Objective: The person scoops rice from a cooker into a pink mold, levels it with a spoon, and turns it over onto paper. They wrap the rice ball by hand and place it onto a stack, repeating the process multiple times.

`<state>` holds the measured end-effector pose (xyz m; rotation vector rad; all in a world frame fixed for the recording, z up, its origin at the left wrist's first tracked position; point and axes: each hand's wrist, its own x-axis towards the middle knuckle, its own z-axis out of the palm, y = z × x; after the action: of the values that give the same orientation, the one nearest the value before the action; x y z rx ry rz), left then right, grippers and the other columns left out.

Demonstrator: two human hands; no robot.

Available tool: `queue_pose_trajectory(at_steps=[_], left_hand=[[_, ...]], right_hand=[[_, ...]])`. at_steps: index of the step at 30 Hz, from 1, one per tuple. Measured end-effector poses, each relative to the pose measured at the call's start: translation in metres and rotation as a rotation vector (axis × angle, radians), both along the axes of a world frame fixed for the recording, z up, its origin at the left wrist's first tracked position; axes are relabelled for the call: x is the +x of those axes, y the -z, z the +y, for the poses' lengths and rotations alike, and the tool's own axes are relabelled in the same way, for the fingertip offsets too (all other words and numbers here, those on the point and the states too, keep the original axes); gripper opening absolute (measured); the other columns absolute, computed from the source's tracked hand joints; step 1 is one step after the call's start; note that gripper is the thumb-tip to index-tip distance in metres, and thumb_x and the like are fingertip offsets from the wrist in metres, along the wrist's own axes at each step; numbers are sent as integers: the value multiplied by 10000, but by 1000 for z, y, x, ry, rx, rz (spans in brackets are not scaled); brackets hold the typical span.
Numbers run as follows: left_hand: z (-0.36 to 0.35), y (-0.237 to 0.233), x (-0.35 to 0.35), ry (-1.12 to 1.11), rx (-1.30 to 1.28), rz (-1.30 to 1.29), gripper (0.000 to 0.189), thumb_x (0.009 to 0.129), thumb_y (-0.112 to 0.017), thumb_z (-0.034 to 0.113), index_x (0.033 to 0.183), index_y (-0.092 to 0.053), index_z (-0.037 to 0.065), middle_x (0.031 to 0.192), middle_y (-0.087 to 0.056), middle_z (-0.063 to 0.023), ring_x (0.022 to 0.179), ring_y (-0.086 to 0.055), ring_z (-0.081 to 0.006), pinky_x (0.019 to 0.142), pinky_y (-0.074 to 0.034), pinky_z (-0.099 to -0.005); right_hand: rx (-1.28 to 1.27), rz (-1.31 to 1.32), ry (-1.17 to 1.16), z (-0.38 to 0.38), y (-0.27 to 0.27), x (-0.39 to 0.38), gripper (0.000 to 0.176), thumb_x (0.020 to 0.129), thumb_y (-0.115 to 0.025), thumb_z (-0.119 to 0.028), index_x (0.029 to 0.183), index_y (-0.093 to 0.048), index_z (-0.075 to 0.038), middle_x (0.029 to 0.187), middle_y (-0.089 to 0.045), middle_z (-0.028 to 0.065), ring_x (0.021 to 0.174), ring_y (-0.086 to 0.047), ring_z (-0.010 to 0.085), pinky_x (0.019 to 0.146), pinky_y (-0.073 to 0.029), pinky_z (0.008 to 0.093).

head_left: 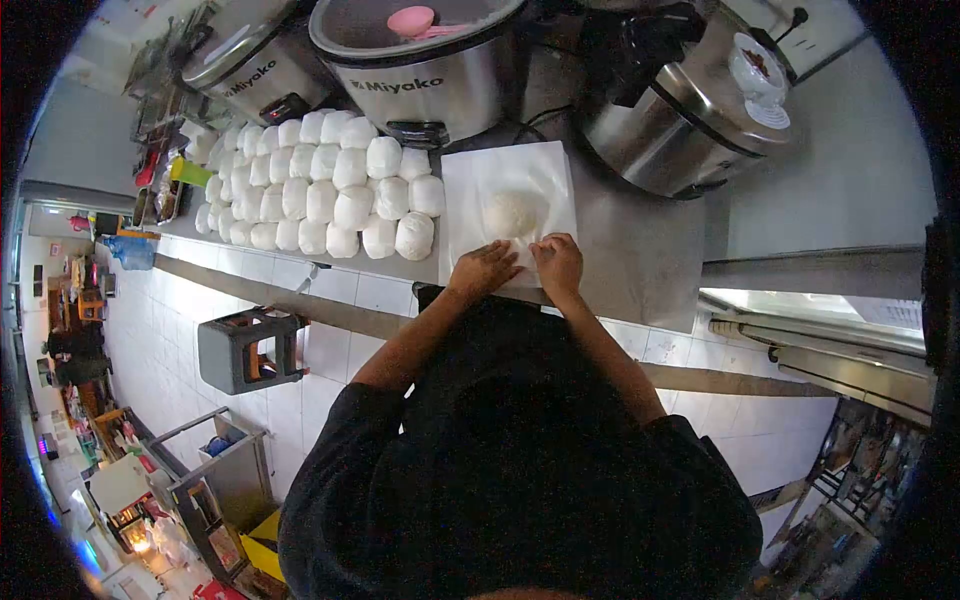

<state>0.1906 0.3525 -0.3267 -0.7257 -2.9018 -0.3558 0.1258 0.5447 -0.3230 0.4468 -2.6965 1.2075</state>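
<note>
A white wrapping paper sheet (470,190) lies on the metal counter, with a rounded mound of rice (510,214) on its middle. My left hand (485,268) rests on the near left part of the sheet, fingers stretched out and pointing toward the rice. At the near right edge, my right hand (558,262) has its fingers bent and pinched on the paper. Both hands are on the near side of the rice. Left of the sheet, many white wrapped rice parcels (320,200) are packed in rows and partly stacked.
An open Miyako rice cooker (415,95) with a pink scoop (410,22) stands behind the sheet. Another cooker (250,75) is at back left, and a closed one (680,120) at back right. A dark plastic stool (250,350) stands on the tiled floor.
</note>
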Motion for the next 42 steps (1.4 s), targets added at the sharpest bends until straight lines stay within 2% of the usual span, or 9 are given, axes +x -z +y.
queue_pose_trajectory(at_steps=[6, 8, 9, 16, 25, 31, 36, 39, 42], left_hand=[[19, 5, -7, -298, 225, -350, 374, 886, -567, 393, 1008, -619, 44, 878, -670, -153, 721, -657, -329, 653, -527, -449], [22, 7, -19, -319, 122, -496, 338, 886, -569, 348, 972, -676, 40, 912, -680, -150, 750, -660, -314, 661, -526, -433], [22, 98, -28, -247, 229, -152, 256, 861, -587, 297, 882, -678, 59, 903, -678, -142, 749, -661, -286, 660, -524, -430], [4, -42, -11, -203, 170, -143, 148, 789, -666, 235, 750, -638, 95, 784, -655, -64, 746, -650, -278, 638, -515, -408], [0, -4, -7, -465, 264, -140, 180, 823, -605, 223, 907, -682, 84, 918, -685, -111, 804, -662, -314, 704, -535, -412], [-50, -18, 8, -305, 420, -249, 204, 808, -691, 206, 992, -717, 124, 1097, -684, -66, 1097, -598, -288, 977, -455, -422], [-67, -29, 23, -290, 517, -56, 135, 826, -707, 199, 902, -722, 89, 998, -704, -74, 1031, -630, -300, 912, -487, -414], [-64, -42, 21, -308, 498, -47, 130, 830, -701, 213, 890, -722, 99, 984, -710, -53, 1035, -634, -283, 909, -491, -411], [-53, -31, 20, -356, 470, -27, 133, 829, -702, 225, 886, -724, 106, 980, -712, -40, 1045, -634, -272, 906, -492, -407]], right_hand=[[110, 30, -317, 23, -40, 12, 341, 786, -738, -269, 988, -660, -6, 1073, -624, 206, 1042, -576, 380, 929, -444, 446], [374, -116, -547, 14, -74, 8, 365, 843, -668, -315, 1051, -653, -15, 1132, -613, 204, 1070, -555, 392, 933, -416, 461], [398, 113, -465, 35, -12, 3, 382, 904, -581, -344, 1075, -653, -10, 1131, -616, 206, 1062, -552, 399, 926, -409, 469], [155, -63, -480, 23, -48, -3, 178, 893, -633, -182, 969, -665, -25, 1027, -647, 163, 977, -611, 357, 856, -478, 432], [478, -58, -593, 4, -83, -10, 240, 880, -619, -197, 1003, -613, 9, 992, -620, 211, 954, -579, 385, 817, -450, 449], [288, 99, -302, 23, -41, 7, 156, 819, -657, -151, 947, -697, -71, 1044, -664, 85, 1002, -590, 310, 930, -432, 453], [53, 79, -165, 46, -67, 33, 217, 881, -643, -167, 1068, -662, -58, 1083, -650, 130, 1035, -609, 271, 905, -476, 377], [-541, -492, 179, 173, 22, 123, 265, 889, -638, -175, 1106, -627, -24, 1074, -639, 146, 1049, -603, 226, 901, -471, 332], [-485, -905, 605, 260, 66, 250, 272, 889, -633, -169, 1115, -617, -19, 1082, -633, 149, 1054, -599, 228, 907, -467, 335]])
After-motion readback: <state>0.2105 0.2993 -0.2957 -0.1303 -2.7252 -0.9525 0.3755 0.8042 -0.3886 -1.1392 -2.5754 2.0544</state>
